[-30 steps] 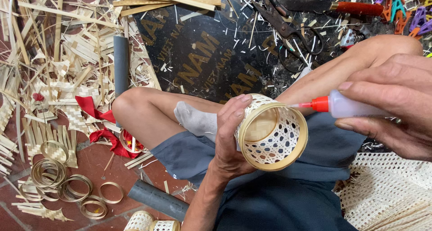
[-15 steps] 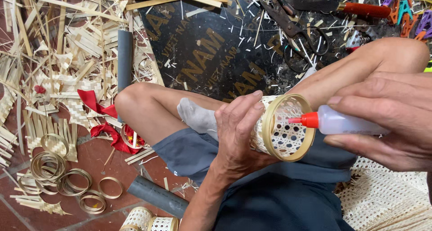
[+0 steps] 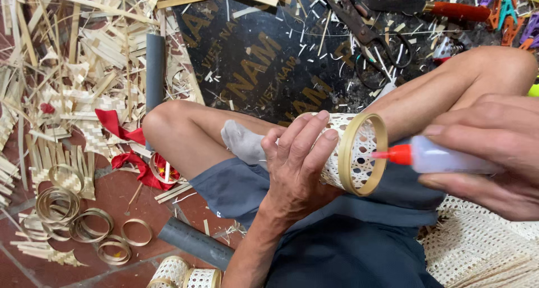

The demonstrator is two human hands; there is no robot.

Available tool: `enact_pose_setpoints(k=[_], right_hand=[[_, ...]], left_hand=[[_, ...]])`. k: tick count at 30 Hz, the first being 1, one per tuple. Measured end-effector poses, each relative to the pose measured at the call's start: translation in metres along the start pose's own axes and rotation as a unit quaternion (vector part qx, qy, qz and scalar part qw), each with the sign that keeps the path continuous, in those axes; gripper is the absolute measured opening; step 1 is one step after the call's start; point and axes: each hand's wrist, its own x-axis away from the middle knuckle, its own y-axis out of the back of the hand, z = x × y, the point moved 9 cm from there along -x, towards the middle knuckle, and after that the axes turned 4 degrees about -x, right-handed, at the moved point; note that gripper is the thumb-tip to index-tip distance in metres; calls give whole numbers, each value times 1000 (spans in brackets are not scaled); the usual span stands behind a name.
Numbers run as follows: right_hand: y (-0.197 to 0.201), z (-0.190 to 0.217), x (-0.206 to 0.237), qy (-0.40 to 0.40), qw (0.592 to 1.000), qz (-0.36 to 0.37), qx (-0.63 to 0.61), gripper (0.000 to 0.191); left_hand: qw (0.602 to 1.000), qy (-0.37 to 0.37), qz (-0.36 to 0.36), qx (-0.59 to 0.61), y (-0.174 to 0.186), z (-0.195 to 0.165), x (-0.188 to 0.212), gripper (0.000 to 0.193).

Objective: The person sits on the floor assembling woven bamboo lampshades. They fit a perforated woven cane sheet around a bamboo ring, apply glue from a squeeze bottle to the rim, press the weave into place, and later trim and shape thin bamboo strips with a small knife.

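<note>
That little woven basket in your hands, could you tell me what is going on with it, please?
A seated person grips a small woven basket in the left hand. The right hand holds a glue bottle, its red tip at the basket's bamboo rim. Bamboo rings and scissors lie on the floor.
</note>
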Motion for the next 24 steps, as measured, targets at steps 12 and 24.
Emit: enact_pose_setpoints(k=[12, 24], right_hand=[[0, 16, -6, 22, 1000, -3, 17, 65], [-2, 5, -3, 9, 1000, -2, 1, 64]], left_hand=[[997, -7, -11, -82, -3, -4, 6, 59], [998, 25, -14, -56, -3, 2, 5, 78]])
